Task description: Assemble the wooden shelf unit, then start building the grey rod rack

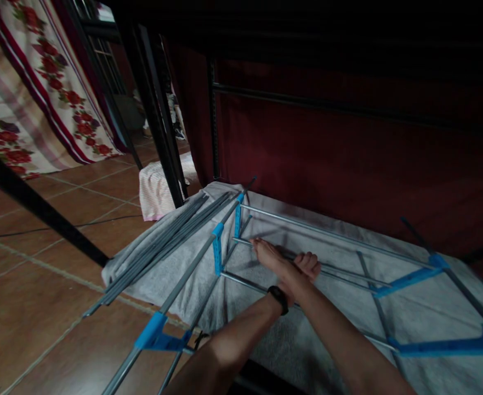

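Observation:
A frame of grey metal rods (327, 233) joined by blue plastic connectors (217, 248) lies on a pale grey cloth (274, 340). My forearms cross above it. My right hand (266, 251) reaches left and lies over a thin rod near the blue connectors, fingers closed on it. My left hand (309, 264), with a black watch (279, 299) on its wrist, shows behind the right wrist. It is curled around a rod of the same frame.
A bundle of loose grey rods (163, 241) lies on the cloth's left part. Black bed-frame posts (154, 109) stand behind, with a dark red curtain (348, 153) to the right. There is a tiled floor (39, 307), a floral sheet (31, 93) and a folded pink-white cloth (154, 192).

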### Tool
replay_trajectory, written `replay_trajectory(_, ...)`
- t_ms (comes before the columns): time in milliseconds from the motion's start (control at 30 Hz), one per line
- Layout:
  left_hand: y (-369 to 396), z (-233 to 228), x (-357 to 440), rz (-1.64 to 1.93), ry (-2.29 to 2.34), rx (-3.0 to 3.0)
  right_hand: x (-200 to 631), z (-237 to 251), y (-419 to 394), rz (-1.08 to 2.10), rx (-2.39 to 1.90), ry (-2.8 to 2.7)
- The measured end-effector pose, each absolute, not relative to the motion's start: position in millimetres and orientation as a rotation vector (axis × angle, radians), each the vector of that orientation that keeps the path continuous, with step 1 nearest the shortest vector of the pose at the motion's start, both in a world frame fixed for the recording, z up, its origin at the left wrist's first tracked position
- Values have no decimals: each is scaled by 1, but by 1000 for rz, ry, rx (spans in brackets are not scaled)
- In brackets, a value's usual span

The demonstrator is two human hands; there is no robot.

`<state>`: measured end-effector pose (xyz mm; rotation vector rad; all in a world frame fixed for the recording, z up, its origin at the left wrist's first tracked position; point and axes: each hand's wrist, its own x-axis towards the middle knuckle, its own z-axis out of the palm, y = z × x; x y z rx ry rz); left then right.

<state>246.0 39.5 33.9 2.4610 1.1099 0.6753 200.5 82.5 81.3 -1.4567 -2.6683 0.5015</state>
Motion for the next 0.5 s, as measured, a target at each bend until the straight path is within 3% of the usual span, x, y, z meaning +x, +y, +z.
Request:
replay_trajectory(333,18,-11,158,939,1447,2031,201,90,91,455,-1550,-2638)
replay_trajectory(500,38,-15,106,1216,1904,1346,200,91,92,414,-1533,-2670)
